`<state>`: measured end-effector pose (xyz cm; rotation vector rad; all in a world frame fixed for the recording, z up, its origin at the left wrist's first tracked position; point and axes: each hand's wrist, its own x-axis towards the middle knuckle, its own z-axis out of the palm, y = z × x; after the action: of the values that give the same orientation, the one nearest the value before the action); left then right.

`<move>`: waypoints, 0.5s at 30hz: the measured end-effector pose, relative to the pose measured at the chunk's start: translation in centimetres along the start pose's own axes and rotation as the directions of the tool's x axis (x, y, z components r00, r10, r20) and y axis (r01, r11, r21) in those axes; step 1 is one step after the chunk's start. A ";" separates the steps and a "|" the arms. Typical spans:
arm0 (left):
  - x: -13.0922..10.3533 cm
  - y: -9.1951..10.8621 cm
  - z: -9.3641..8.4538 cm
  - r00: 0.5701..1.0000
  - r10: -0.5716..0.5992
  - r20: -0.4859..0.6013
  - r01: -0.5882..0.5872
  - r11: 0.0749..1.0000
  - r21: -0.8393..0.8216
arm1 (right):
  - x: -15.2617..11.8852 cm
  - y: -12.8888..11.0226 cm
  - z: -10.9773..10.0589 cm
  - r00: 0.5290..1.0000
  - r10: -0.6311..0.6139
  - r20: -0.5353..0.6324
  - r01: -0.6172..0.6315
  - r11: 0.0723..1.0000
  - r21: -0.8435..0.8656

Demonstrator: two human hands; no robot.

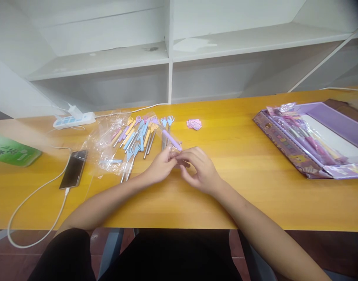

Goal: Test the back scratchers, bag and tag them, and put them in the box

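Note:
My left hand (161, 166) is closed around the lower end of a back scratcher with a purple handle (172, 140), which seems to lie in a clear plastic sleeve. The fingers of my right hand (200, 169) are bent and pinch at the same end, touching my left fingertips; what they grip is partly hidden. Just beyond and to the left lies a pile of small back scratchers (142, 132) with hand-shaped heads, metal rods and blue, yellow, purple and pink grips. Two blue-headed ones (132, 158) lie nearer my left wrist. Crumpled clear plastic bags (104, 136) lie beside the pile.
Small pink cards (194, 124) lie behind my hands. At right, an open purple box (287, 150) holds packed back scratchers (310, 136). On the left are a phone (73, 169) on a white cable, a power strip (73, 120) and a green bottle (13, 150). Shelves (170, 50) stand behind.

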<state>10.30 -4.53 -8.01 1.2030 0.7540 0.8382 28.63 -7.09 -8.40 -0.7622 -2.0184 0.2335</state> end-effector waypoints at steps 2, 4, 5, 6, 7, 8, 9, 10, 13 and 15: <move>0.1 0.2 0.1 1.000 0.001 -0.017 -0.001 1.000 0.001 | 0.0 0.1 0.0 0.999 -0.033 0.003 0.033 0.999 0.012; 0.1 0.2 0.1 1.000 -0.006 -0.026 0.006 1.000 -0.009 | 0.0 0.2 0.1 0.998 -0.056 0.001 0.056 0.998 0.027; 0.1 0.2 0.1 0.999 -0.015 -0.029 0.015 1.000 -0.020 | 0.0 0.3 0.2 0.998 -0.062 0.003 0.062 0.997 0.036; 0.1 0.2 0.1 0.999 -0.027 -0.035 0.026 0.999 -0.035 | 0.0 0.4 0.3 0.998 -0.064 0.004 0.064 0.997 0.043; 0.1 0.1 0.1 0.998 -0.037 -0.045 0.035 0.998 -0.053 | -0.1 0.5 0.3 0.998 -0.064 0.006 0.064 0.997 0.048; 0.1 0.1 0.0 0.997 -0.042 -0.057 0.038 0.996 -0.077 | -0.1 0.6 0.4 0.998 -0.063 0.008 0.063 0.997 0.052; 0.1 0.2 0.0 0.997 -0.043 -0.066 0.035 0.993 -0.113 | -0.1 0.7 0.5 0.998 -0.064 0.007 0.064 0.997 0.054; 0.0 0.2 0.0 0.997 -0.036 -0.068 0.025 0.987 -0.162 | -0.2 0.8 0.5 0.998 -0.069 0.006 0.069 0.996 0.057; 0.0 0.6 -0.1 0.999 -0.014 -0.041 -0.001 0.941 -0.339 | -0.2 1.0 0.8 0.995 -0.095 0.010 0.094 0.993 0.071; 0.1 1.1 -0.1 0.999 -0.025 -0.032 0.010 0.914 -0.407 | -0.3 1.1 0.9 0.995 -0.099 0.011 0.098 0.993 0.069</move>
<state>10.12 -4.28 -6.99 0.8084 0.5803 0.9503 28.47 -6.23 -9.57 -0.6176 -2.0449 0.2502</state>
